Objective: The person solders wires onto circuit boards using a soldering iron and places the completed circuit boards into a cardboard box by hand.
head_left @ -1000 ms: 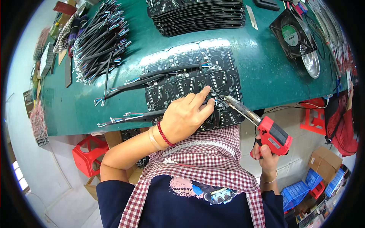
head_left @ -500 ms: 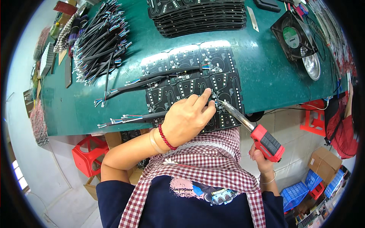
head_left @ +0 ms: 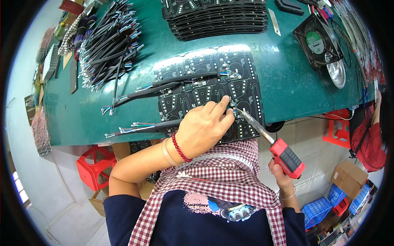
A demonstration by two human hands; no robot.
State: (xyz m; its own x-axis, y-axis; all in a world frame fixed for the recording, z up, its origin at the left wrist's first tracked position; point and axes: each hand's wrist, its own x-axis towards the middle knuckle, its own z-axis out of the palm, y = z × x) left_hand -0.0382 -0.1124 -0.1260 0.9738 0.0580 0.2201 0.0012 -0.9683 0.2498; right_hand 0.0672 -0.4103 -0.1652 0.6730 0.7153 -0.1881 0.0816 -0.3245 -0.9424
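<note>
Though much of its grip is hidden beneath the palm, our left hand [head_left: 205,126] bends over the lower cable [head_left: 164,125], its index finger stretched out onto the circuit-board panel [head_left: 211,92]; we cannot tell whether the fingers pinch the cable or only press it down. Our right hand [head_left: 282,175] is closed around the handle of the soldering gun [head_left: 288,158], whose metal barrel slants up to the left, its tip close by our left fingertips.

The panel lies flat on the green bench [head_left: 283,90], at its front edge, with two more cables [head_left: 184,77] lying partly across it. We judge the panel thin, light and stiff, its small parts easy to damage, so its rim is where we would take hold. The cable looks light and bendy, perhaps a little springy; its black sheath offers a safe hold, while the fine wires at its ends seem delicate. The gun is probably the heaviest of these, and we trust only its handle, since the barrel is likely hot.
</note>
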